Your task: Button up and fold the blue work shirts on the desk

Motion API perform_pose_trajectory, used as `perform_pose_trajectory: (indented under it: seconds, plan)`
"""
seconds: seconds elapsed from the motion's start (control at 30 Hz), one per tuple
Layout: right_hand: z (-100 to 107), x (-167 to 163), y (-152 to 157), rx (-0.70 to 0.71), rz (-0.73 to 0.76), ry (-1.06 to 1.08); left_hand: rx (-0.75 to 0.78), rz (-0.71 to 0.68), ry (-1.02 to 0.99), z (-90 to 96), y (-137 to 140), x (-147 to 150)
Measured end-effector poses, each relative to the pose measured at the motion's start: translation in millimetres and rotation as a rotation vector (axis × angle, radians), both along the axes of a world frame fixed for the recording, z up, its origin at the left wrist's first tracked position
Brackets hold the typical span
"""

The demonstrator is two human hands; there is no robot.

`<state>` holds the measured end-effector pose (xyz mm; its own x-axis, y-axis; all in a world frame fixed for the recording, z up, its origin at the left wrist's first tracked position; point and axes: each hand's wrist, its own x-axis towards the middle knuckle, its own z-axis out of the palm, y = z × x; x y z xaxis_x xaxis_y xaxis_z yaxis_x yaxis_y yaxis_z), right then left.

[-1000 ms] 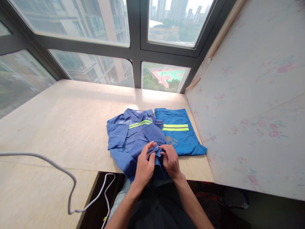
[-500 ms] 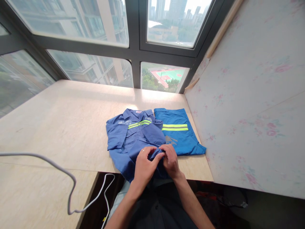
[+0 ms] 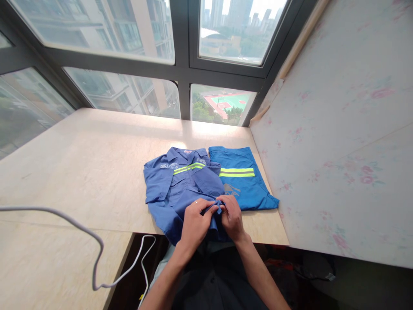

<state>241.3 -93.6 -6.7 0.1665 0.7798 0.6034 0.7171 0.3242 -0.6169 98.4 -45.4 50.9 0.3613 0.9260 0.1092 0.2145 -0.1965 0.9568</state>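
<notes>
A blue-violet work shirt [image 3: 180, 185] with a collar, chest lettering and a yellow-green reflective stripe lies on the pale ledge, its lower part hanging over the front edge. My left hand [image 3: 197, 219] pinches the shirt's lower front fabric between thumb and fingers. Close beside it, my right hand [image 3: 232, 218] is closed on the same bunched fabric, the fingertips of both hands nearly meeting. Any button or small fastening there is hidden by the fingers. Partly beneath the shirt's right side, folded brighter-blue work trousers [image 3: 238, 159] with a reflective band lie flat.
The pale ledge [image 3: 80, 172] runs up to dark window frames [image 3: 183, 92]. A flower-patterned wall [image 3: 338, 150] borders it at right. A grey-white cable [image 3: 74, 221] loops across the left and down into a dark gap by the front edge.
Both hands stay at the same spot on the shirt. The fingers have shifted slightly, and a small fold of fabric now shows between the fingertips.
</notes>
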Motion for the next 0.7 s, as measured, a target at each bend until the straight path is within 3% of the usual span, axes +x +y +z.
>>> perform_pose_trajectory:
  seconds: [0.7]
  plan:
    - [1.0, -15.3, -2.6, -0.083, -0.096, 0.126, 0.251, 0.093, -0.137, -11.7, -14.3, 4.1]
